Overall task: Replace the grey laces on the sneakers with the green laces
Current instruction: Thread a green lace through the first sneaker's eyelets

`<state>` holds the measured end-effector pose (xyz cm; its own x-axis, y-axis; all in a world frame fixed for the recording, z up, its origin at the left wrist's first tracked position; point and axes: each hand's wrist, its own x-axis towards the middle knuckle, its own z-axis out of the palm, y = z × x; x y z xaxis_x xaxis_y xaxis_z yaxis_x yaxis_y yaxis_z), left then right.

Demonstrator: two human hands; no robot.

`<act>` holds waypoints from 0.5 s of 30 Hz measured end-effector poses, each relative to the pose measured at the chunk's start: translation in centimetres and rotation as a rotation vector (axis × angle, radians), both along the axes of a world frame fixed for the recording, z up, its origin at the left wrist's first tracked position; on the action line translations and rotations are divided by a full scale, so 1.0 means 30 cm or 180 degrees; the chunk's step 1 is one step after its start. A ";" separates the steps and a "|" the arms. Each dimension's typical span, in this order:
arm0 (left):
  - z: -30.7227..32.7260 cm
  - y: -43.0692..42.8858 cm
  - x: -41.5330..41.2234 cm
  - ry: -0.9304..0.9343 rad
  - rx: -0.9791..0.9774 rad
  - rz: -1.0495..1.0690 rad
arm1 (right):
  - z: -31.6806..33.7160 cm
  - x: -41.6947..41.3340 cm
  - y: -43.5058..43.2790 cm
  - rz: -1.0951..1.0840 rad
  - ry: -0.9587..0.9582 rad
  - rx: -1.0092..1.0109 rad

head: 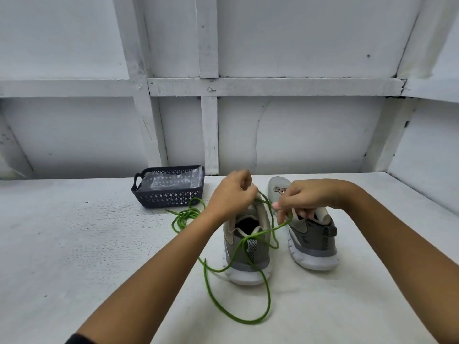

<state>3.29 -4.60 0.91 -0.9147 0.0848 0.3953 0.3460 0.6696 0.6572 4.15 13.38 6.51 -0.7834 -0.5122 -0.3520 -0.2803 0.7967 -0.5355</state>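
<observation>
Green lace (269, 301) is pinched by the left hand (231, 194) and the right hand (305, 197) above the nearer grey sneaker (258, 254).

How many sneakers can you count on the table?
2. The left sneaker stands mid-table below the left hand, a green lace draped over it; the right sneaker stands beside it, below the right hand. No others seem hidden.

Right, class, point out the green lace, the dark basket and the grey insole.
green lace (249, 321), head view, large near loop.
dark basket (169, 198), head view, front wall.
grey insole (275, 186), head view, far end.
</observation>
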 end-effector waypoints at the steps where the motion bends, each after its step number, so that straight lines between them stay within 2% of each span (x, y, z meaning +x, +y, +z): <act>1: 0.004 0.004 -0.007 -0.0094 0.0344 0.0081 | 0.002 -0.001 -0.009 -0.0059 0.0037 0.0121; 3: 0.013 0.010 -0.020 -0.0351 0.1037 0.0187 | 0.003 -0.007 -0.026 -0.0193 0.0242 0.0171; 6: 0.032 -0.002 -0.036 -0.0760 0.1801 0.0293 | -0.007 -0.030 -0.047 -0.0534 0.0578 -0.0338; 10: 0.052 -0.042 -0.038 -0.0462 0.2055 0.0263 | -0.036 -0.065 -0.090 -0.0861 0.1193 -0.0720; 15: 0.099 -0.098 -0.041 -0.0298 0.2280 -0.0262 | -0.013 -0.086 -0.151 -0.0523 0.1247 -0.0929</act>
<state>2.05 -7.55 3.88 -0.9491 -0.0956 0.3001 0.2977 0.0382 0.9539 1.59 8.85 6.13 -0.9063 -0.4043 0.1234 -0.3881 0.6801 -0.6220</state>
